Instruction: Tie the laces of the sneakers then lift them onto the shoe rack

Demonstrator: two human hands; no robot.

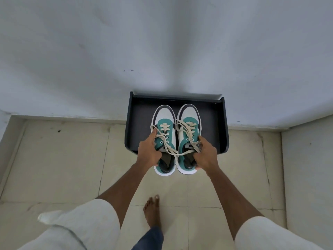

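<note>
Lift step under way, by the look of it: left hand (pixel 148 152) wrapped around the left sneaker (pixel 164 139), right hand (pixel 205 152) around the right sneaker (pixel 188 138) — both carried side by side above the rack (pixel 222 123). Laces (pixel 173 139) loose-looking, knots unclear. Next, likely: lower flat, toes toward the wall (pixel 162 42). Room on either side — raised side edges worth clearing.

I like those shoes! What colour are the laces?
Cream, off-white laces, clearest in the head view against the teal sneakers.
</note>
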